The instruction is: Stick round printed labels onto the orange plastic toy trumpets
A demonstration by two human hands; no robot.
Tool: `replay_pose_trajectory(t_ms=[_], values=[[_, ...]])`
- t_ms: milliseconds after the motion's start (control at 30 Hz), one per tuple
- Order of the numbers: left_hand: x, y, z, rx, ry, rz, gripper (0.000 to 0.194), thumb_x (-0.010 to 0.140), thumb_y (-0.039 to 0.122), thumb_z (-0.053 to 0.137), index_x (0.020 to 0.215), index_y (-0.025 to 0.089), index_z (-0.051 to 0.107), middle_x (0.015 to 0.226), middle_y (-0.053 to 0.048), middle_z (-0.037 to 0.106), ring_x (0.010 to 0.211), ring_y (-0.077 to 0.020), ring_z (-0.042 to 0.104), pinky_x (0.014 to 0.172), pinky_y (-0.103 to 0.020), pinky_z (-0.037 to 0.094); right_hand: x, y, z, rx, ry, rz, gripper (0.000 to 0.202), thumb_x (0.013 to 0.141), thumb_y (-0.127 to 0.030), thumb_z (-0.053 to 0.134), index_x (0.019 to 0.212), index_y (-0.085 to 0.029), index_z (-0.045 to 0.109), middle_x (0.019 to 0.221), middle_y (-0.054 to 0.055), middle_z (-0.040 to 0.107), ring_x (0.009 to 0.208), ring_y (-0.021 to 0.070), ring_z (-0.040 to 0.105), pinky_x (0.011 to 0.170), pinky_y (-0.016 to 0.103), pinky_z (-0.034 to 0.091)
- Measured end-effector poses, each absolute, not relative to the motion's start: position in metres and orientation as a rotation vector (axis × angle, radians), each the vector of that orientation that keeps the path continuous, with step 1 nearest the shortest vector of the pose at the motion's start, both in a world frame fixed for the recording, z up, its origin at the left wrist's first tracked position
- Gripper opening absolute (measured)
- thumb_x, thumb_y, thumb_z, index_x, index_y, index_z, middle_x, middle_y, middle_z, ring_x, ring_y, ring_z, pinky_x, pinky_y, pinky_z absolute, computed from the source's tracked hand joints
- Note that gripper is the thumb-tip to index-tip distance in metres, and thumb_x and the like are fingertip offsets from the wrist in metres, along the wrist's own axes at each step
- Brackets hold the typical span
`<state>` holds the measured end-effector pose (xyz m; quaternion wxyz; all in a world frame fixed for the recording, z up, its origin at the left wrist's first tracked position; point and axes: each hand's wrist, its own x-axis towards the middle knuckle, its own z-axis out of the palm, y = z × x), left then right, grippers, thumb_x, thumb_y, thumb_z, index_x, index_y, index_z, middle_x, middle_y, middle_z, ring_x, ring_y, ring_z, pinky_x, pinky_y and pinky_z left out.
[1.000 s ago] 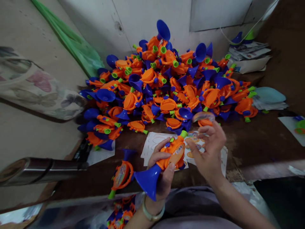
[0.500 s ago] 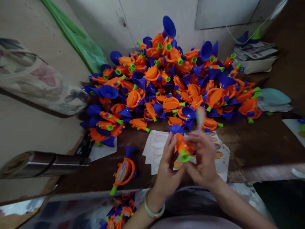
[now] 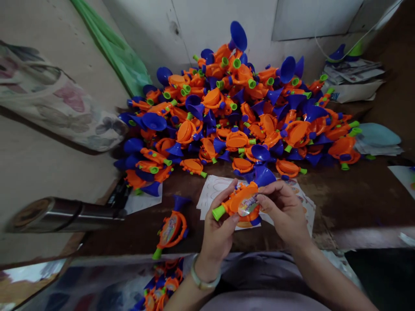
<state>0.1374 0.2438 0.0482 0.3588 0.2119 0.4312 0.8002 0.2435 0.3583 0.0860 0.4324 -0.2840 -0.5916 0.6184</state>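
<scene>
My left hand [image 3: 216, 237] is closed round an orange toy trumpet [image 3: 238, 198] with a green mouthpiece and a blue bell. The bell points up and to the right. On the trumpet's flat oval face lies a shiny printed sticker [image 3: 247, 206]. The thumb and fingers of my right hand [image 3: 288, 216] pinch the sticker's right end against the face. Beneath both hands lie white sticker sheets [image 3: 207, 192] with oval outlines and some printed ovals. To the left, a trumpet with a printed sticker on its face [image 3: 170, 229] rests on the table.
A large heap of similar trumpets [image 3: 236, 140] covers the back of the brown table [image 3: 340, 207]. A steel flask [image 3: 68, 220] stands at the left. Papers [image 3: 353, 71] and a light blue item [image 3: 378, 134] lie at the right. More trumpets [image 3: 162, 287] are below the table edge.
The trumpet has turned so its mouthpiece points left and its oval face shows. The sticker, blurred above my right hand before, now lies on that face. The view has shifted slightly.
</scene>
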Motion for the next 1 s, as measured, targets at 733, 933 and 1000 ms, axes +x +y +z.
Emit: replay_pose_trajectory(t_ms=[733,933,1000], values=[[0.141,0.245,0.057,0.917,1.278,2.141,0.030,0.091,0.026,0.083,0.120,0.031,0.080,0.148,-0.009,0.070,0.135,-0.0300,0.069,0.113,-0.045,0.057,0.244,0.350,0.091,-0.656,-1.530,1.377,0.017,0.085,-0.029,0.086,0.081,-0.024,0.070,0.074,-0.002,0.071,0.064,0.0124,0.068,0.059,0.021,0.060],[0.141,0.243,0.055,0.916,1.313,2.143,0.028,0.093,0.025,0.080,0.121,0.032,0.080,0.148,-0.008,0.070,0.137,-0.0294,0.067,0.115,-0.045,0.055,0.244,0.347,0.091,-0.621,-1.515,1.381,0.015,0.084,-0.018,0.083,0.082,-0.024,0.070,0.074,-0.003,0.072,0.063,0.0111,0.068,0.058,0.018,0.059],[0.141,0.243,0.054,0.908,1.334,2.138,0.027,0.094,0.025,0.080,0.120,0.031,0.080,0.148,-0.009,0.070,0.137,-0.0299,0.067,0.115,-0.046,0.055,0.243,0.346,0.090,-0.619,-1.516,1.375,0.015,0.084,-0.018,0.083,0.082,-0.024,0.070,0.074,-0.003,0.072,0.063,0.0109,0.068,0.058,0.018,0.058]])
